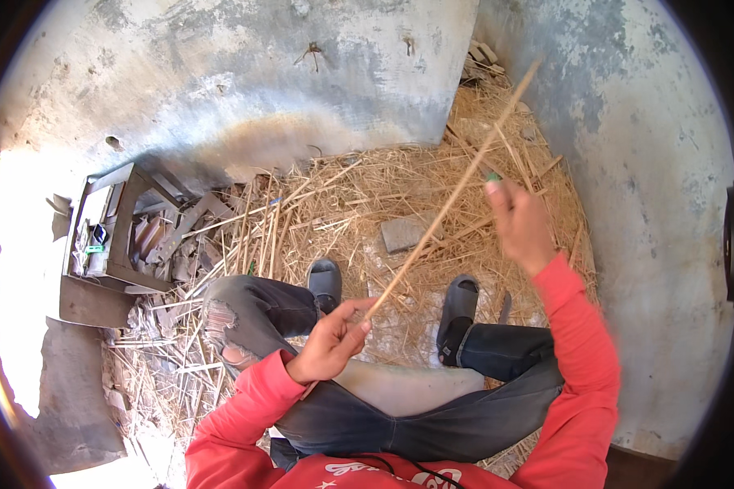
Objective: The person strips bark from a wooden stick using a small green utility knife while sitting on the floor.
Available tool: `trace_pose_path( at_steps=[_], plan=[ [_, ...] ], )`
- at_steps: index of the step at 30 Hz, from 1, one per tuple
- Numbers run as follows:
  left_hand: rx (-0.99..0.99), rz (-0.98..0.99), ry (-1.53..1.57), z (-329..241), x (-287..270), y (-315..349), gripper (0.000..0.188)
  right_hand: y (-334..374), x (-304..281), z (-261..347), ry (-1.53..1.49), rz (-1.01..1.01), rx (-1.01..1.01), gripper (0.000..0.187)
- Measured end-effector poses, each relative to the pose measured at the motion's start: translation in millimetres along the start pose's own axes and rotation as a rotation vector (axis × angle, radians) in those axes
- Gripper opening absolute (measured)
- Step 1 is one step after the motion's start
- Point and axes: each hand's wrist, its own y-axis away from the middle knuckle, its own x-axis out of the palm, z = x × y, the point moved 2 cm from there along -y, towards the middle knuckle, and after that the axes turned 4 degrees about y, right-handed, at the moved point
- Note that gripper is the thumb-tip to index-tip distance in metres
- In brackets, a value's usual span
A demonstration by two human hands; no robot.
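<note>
Straw-strewn floor (326,200) | long, thin, tan wooden stick (453,199) slants centre to upper right; probably light, stiff, best held low | left hand (333,344) pinches near lower end | right hand (520,230) bunched by small green object (493,177), hold unclear

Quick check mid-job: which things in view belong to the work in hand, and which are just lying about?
In hand:
Long, thin, tan wooden-looking stick, held in the left hand
Small green item at the tip of the right hand, kind unclear

Apparently just lying about:
Grey rectangular block
Loose tan straw
Dark wooden stand
</note>
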Motion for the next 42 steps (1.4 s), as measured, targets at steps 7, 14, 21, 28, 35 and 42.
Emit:
trace_pose_path(
  at_steps=[7, 14, 21, 28, 35, 42],
  plan=[
    [-0.022, -0.029, 0.309, -12, 5, -9, 0.040, 78, 57, 89, 0.002, 0.191, -0.470, 0.059],
    [-0.080, -0.033, 0.248, -3, 1, -2, 0.040, 28, 42, 50, 0.019, 0.207, -0.168, 0.053],
    [-0.104, 0.001, 0.311, -4, -1, 4, 0.039, 42, 64, 52, 0.042, 0.009, -0.353, 0.059],
    [-0.128, 0.041, 0.290, 0, 1, 0, 0.040, 15, 33, 23, 0.157, 0.129, -0.245, 0.058],
    [-0.111, 0.002, 0.263, -5, -4, 6, 0.040, 41, 61, 45, 0.119, 0.089, -0.372, 0.058],
    [-0.142, 0.076, 0.154, 5, -5, 6, 0.040, -11, 27, -41, 0.214, 0.011, -0.084, 0.058]
  ],
)
